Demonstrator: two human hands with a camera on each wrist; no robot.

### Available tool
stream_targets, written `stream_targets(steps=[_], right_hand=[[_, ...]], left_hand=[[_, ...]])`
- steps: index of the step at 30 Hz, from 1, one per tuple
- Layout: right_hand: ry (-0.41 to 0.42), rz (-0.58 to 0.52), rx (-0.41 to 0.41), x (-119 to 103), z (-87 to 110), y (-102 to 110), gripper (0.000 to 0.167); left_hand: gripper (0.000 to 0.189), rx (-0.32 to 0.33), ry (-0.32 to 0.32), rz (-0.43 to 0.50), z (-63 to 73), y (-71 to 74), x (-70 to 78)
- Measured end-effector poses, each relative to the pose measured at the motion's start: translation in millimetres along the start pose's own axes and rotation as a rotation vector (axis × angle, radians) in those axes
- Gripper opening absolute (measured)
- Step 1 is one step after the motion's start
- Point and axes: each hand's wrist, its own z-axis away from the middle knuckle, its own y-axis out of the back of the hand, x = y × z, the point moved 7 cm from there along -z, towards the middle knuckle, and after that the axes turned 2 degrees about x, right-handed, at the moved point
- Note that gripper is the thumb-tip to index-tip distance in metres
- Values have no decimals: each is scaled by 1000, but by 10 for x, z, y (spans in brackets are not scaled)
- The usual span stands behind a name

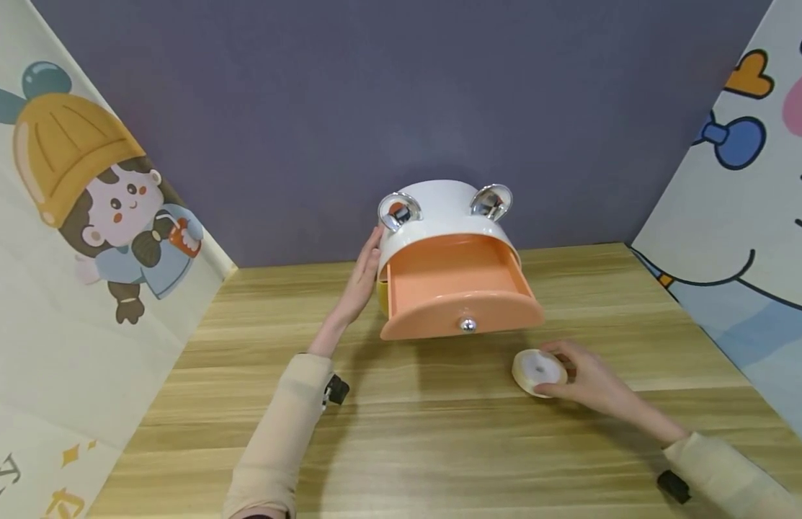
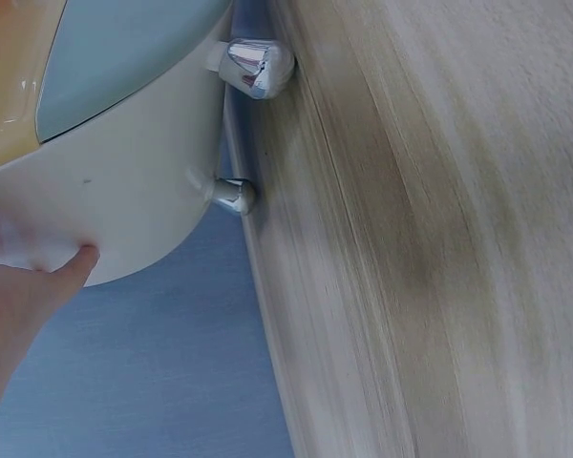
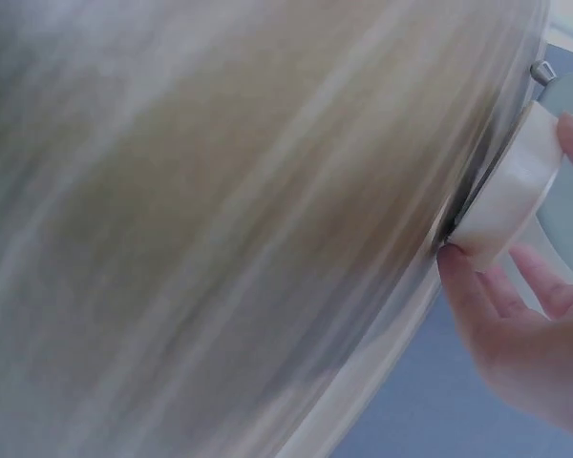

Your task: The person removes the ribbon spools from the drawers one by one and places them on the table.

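Observation:
A white rounded desktop drawer box [image 1: 442, 209] with two shiny ear-like rings stands near the back of the table. Its peach top drawer [image 1: 426, 318] is pulled out toward me, and nothing shows inside it. My left hand [image 1: 360, 280] rests against the box's left side with fingers extended. The left wrist view shows that thumb on the white side [image 2: 138, 205], beside a pale blue-green drawer [image 2: 134, 52]. Below the peach drawer and to its right, my right hand [image 1: 591, 386] pinches a roll of tape [image 1: 537, 369] between thumb and fingers, low over the wooden surface.
The wood-grain table [image 1: 413, 447] runs back to a dark grey-blue panel [image 1: 310, 130]. Cartoon-printed walls [image 1: 57, 303] flank both sides. Shiny metal feet [image 2: 234, 195] hold the box up off the table. A small round silver knob [image 1: 468, 326] projects from the drawer front.

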Motion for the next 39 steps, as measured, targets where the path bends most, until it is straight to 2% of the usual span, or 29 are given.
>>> stream_targets(steps=[4,11,15,20,25,30,32,34,37,39], right_hand=[[25,5,16,-17,7,5,68],[162,106,107,-69,55,-5,74],[209,124,138,-79,80,-20,76],[227,127,136,-86,89,-30,77],[206,116,97,-95,80,-20,77],[183,138,95,-228,92,50,69],[155,92,79,-324,96,88,58],[117,2,40,-441,95,116,45],[37,-186,-75,-625,99,97,31],[-11,-313,-170,-754,103,57,33]], left_hand=[[53,0,-6,9,-6,-2,5],[52,-6,-4,18,-7,-10,-4],[52,-10,7,19,-5,-11,-10],[52,-13,8,12,3,-11,-19],[52,-13,5,11,10,-9,-27],[52,-13,14,15,18,-14,-47],[52,-10,16,14,20,-13,-46],[52,-9,17,13,21,-11,-39],[52,-13,15,26,22,-11,-30],[52,-15,12,36,18,-13,-27]])
